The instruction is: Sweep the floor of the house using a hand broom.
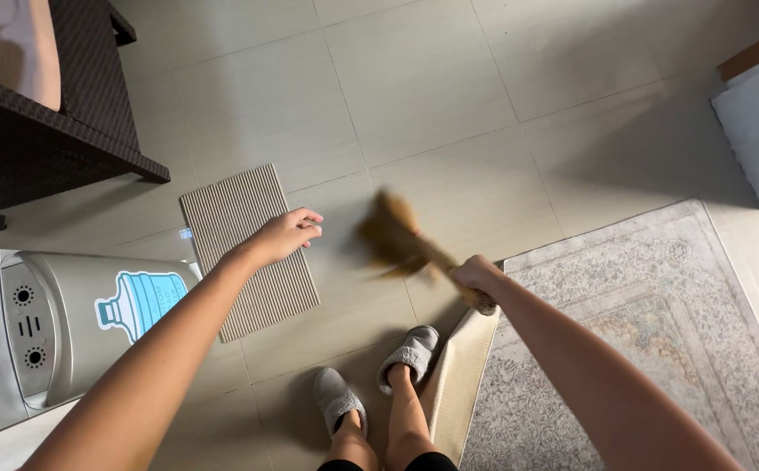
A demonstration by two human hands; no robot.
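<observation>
While pale floor tiles (414, 78) fill most of the view, a patterned grey rug (658, 331) covers the lower right, its near edge folded back so the plain cream underside (462, 375) shows beside the person's feet. At the left stands a silver water dispenser (65, 323), and above it a dark wicker chair (48, 131) reaches into the upper left corner. A ribbed beige mat (248, 249) lies flat on the tiles between dispenser and rug. Two grey slippers (375, 375) are planted just left of the folded rug edge. The right hand (475, 277) is closed in a fist around the handle of a short straw broom (394, 235), whose brown bristle head is blurred and sits over the tiles just right of the mat. The left hand (288, 234) hangs above the mat's upper right corner, fingers loosely curled and holding nothing.
</observation>
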